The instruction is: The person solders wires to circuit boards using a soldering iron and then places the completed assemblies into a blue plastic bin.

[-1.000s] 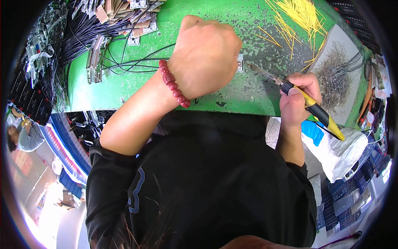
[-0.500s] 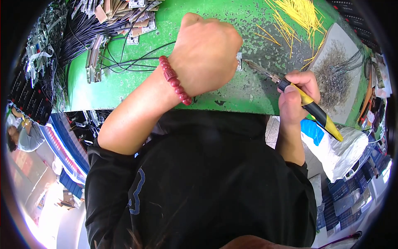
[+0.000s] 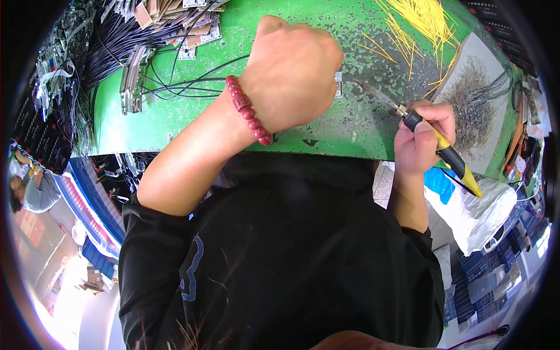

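My left hand [image 3: 294, 76], with a red bead bracelet [image 3: 248, 114] at its wrist, is closed in a fist over the bench, back of the hand up. A small pale circuit board [image 3: 338, 84] pokes out past its right side; the fingers gripping it are hidden beneath. Thin black cables [image 3: 195, 87] run leftward from under this hand toward a metal strip piece [image 3: 135, 79]. My right hand [image 3: 423, 137] grips a yellow-and-black soldering iron [image 3: 448, 153]. The iron's tip lies to the right of the board, a short gap away from it.
Yellow wires [image 3: 420, 26] lie heaped at the far right. A grey board [image 3: 487, 70] beside them carries dark scraps and fine wires. Cabled boards and brown pieces [image 3: 175, 26] pile up at the far left of the green bench [image 3: 204, 131]. A white bag [image 3: 484, 213] hangs lower right.
The soldering iron has drawn back to the right, its tip moving away from the small circuit board. My left hand has shifted very slightly right with the board.
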{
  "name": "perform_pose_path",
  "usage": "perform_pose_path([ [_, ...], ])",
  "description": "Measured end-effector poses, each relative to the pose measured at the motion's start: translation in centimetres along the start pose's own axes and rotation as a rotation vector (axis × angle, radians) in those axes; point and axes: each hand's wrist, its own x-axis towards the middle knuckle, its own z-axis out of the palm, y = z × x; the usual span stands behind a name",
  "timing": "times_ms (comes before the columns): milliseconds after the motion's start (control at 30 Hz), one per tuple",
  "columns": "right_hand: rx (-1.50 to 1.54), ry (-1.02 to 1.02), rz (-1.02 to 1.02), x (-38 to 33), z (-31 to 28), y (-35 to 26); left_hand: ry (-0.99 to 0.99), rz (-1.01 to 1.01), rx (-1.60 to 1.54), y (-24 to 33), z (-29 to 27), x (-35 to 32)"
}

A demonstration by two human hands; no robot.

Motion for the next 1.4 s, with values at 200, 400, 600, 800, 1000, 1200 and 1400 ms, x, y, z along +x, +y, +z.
perform_pose_path([
  [200,-0.027,0.075,0.005,0.4,0.5,0.1,-0.011,0.011,0.011,-0.2,-0.2,0.3],
  [400,-0.098,0.038,0.007,0.0,1.4,-0.2,0.035,0.017,0.077,-0.3,-0.2,-0.1],
  [600,-0.082,-0.041,0.021,-0.5,1.2,-1.4,0.109,0.126,-0.090,-0.5,-1.6,-0.6],
  [800,-0.221,-0.011,0.068,-0.3,1.7,-1.4,0.442,-0.219,0.371,-2.7,-5.6,2.4],
  [1000,-0.198,0.030,0.049,-0.1,1.8,-1.7,0.493,-0.101,0.251,-4.3,-7.1,2.5],
  [1200,-0.141,0.008,0.070,0.3,1.9,-1.1,0.272,-0.052,-0.236,-2.3,-4.6,-0.9],
  [1400,-0.158,0.006,0.037,-0.2,1.9,-0.9,0.311,-0.108,-0.020,-2.1,-0.6,-1.0],
])
